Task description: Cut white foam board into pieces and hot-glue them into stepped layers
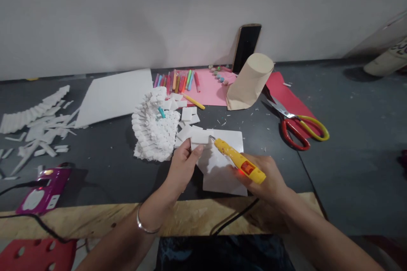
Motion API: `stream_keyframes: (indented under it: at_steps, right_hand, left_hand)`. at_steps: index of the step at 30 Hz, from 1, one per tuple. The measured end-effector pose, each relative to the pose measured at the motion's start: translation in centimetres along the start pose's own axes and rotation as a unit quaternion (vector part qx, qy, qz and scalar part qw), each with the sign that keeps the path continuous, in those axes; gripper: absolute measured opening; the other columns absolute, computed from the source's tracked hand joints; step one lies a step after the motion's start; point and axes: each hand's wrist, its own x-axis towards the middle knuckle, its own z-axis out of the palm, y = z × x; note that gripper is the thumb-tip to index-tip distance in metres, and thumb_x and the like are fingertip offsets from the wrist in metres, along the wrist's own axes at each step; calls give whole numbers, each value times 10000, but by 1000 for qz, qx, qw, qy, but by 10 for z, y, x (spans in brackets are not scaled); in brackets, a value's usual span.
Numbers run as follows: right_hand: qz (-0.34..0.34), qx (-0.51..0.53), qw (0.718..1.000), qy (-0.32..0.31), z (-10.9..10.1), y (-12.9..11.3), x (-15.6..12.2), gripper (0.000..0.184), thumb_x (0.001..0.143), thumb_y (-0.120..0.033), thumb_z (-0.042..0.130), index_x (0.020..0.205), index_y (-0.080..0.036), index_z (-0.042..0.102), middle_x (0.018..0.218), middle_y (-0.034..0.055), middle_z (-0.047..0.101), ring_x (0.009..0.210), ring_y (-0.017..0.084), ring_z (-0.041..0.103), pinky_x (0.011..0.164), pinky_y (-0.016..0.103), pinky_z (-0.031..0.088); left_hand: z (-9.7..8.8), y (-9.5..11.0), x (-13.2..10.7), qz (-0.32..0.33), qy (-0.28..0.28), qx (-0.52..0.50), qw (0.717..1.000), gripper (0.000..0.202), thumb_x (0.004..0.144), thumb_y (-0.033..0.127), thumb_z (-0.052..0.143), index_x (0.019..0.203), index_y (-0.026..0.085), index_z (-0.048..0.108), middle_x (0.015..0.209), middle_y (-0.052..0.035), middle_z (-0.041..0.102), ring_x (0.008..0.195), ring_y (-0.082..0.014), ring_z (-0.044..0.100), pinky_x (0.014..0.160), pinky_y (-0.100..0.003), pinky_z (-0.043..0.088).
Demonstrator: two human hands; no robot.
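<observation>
My left hand [184, 163] pinches a small white foam piece [201, 136] between thumb and fingers. In my right hand [263, 173] is a yellow hot glue gun [237, 156], a red light glowing at its side. Its metal tip meets or nearly meets the right edge of the foam piece; I cannot tell which. Under both lies a white sheet [224, 182] near the table's front edge. Just left of my left hand stands a rough white mass built of foam bits [152, 131], with a small teal stick in it. Loose foam squares [187, 114] lie behind my left hand.
Scissors [294, 125] lie open on red paper at the right. A beige cylinder [251, 80] and a leaning phone [247, 46] stand behind, near coloured sticks [178, 81] on pink paper. Foam scraps [41, 135] and a purple box with a cord [44, 190] are leftward.
</observation>
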Motion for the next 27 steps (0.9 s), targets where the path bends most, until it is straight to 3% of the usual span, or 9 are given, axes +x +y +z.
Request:
stream_keyframes:
  at_steps: [9, 16, 27]
  right_hand:
    - [-50, -82, 994, 55, -2, -8, 2, 400, 882, -461, 512, 572, -215, 450, 447, -20, 465, 382, 91, 376, 438, 254, 224]
    - [-113, -157, 979, 60, -2, -14, 0, 373, 881, -438, 524, 599, -194, 535, 457, -11, 525, 373, 92, 412, 438, 256, 214]
    - [-91, -181, 976, 84, -15, -23, -6, 477, 920, -508, 476, 565, -192, 514, 436, -22, 510, 364, 81, 389, 443, 248, 204]
  left_hand:
    - [-1, 0, -2, 18, -17, 44, 999, 362, 856, 405, 629, 1136, 179, 648, 1130, -86, 707, 1036, -227, 629, 918, -327, 472]
    - [0, 0, -4, 33, -23, 75, 996, 294, 869, 409, 594, 1057, 188, 646, 961, -47, 715, 949, -207, 636, 843, -295, 484]
    - [0, 3, -5, 51, -22, 60, 997, 328, 869, 409, 602, 1090, 170, 644, 1085, -80, 713, 979, -215, 632, 882, -310, 476]
